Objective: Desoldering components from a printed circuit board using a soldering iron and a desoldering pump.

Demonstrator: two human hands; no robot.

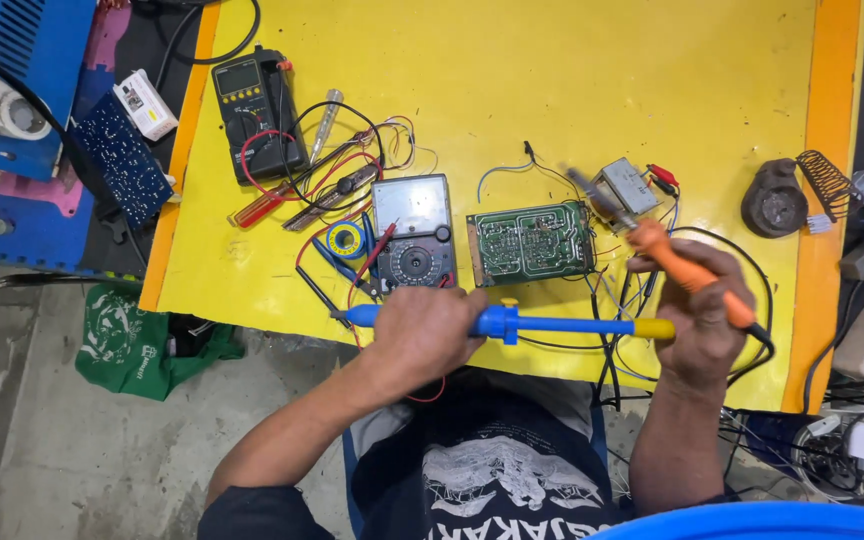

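At the far left of the yellow worktop [572,60] lies a black digital meter [255,112] with red and black leads tangled beside it, and a red-handled screwdriver [257,207] rests just near of it. Right of these sits a grey dial meter [413,232], with a small roll of solder [346,240] just to its left. The left hand [422,335], at the near edge of the worktop, is closed around the blue solder sucker [512,323], which lies level from left to right, its yellow end touching the right hand. Just beyond the sucker, near the middle of the worktop, lies the green circuit board [530,242], with thin wires trailing off to a small grey metal box [629,186] on its far right. The right hand [697,315] grips the orange-handled soldering iron [687,272], tilted with its tip pointing far and left, near the board's right edge. At the far right stands a dark iron stand [778,198] with a coiled spring.
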